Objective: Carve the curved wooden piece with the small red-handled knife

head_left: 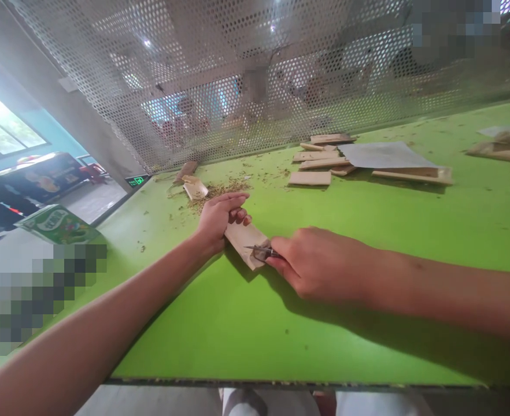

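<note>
A small brown paper packet (243, 241) lies at a slant on the green table, near the middle of the view. My left hand (221, 222) grips its far end, fingers curled over it. From the right, my right hand (313, 263) is closed around a small pointed tool (261, 249), maybe scissors or a knife. The tool's dark metal tip lies over the packet's near end. Whether the blade has gone into the paper cannot be made out.
Flat brown packets (310, 178) and a white sheet (387, 156) lie at the back right. Brown crumbs (229, 188) and torn paper (195, 188) are behind my left hand. A green box (59, 224) stands left. Perforated metal screen (194, 75) borders the table's back.
</note>
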`<state>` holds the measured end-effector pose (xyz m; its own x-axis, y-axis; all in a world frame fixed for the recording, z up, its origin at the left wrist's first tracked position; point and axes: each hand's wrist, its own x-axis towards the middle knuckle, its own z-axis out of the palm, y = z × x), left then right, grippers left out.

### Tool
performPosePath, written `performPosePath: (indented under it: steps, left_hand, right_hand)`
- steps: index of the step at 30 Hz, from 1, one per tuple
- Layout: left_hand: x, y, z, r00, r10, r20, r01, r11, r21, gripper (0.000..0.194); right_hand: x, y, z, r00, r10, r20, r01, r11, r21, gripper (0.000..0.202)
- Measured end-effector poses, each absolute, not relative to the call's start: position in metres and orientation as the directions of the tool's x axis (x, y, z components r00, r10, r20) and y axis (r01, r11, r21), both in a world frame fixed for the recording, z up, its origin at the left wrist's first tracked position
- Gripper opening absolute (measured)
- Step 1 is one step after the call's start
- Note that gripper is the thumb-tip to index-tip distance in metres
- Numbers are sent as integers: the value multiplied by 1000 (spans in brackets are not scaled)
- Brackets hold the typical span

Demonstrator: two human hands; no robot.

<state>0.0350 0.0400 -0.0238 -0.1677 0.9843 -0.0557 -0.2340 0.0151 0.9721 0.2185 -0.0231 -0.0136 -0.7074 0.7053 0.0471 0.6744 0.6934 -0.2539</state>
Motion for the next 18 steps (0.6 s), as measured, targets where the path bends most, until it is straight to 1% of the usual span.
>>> performPosePath:
  steps: [4,7,11,15,18]
  left_hand:
    - [32,42,-26,-128,991,-30,-212,3,977,12]
    - [31,42,-27,-129,991,-20,-204,-7,979,12]
    - [33,39,-24,-144,990,-11,-204,-19,979,12]
    - [33,38,-23,-133,991,6,-200,-33,979,12]
    - [31,41,-26,-127,992,-16,-167,-5,986,14]
  right_hand:
    - [219,-21,-11,-717,697,16,650,677,-345,38]
    - [219,-19,-8,-722,691,-38,642,648,-409,42]
    - [220,-17,-4,-705,694,-149,667,576,-472,44]
    - [223,-12,-4,-686,709,-163,671,531,-518,44]
    - [227,-6,-5,-699,669,-253,653,451,-609,48]
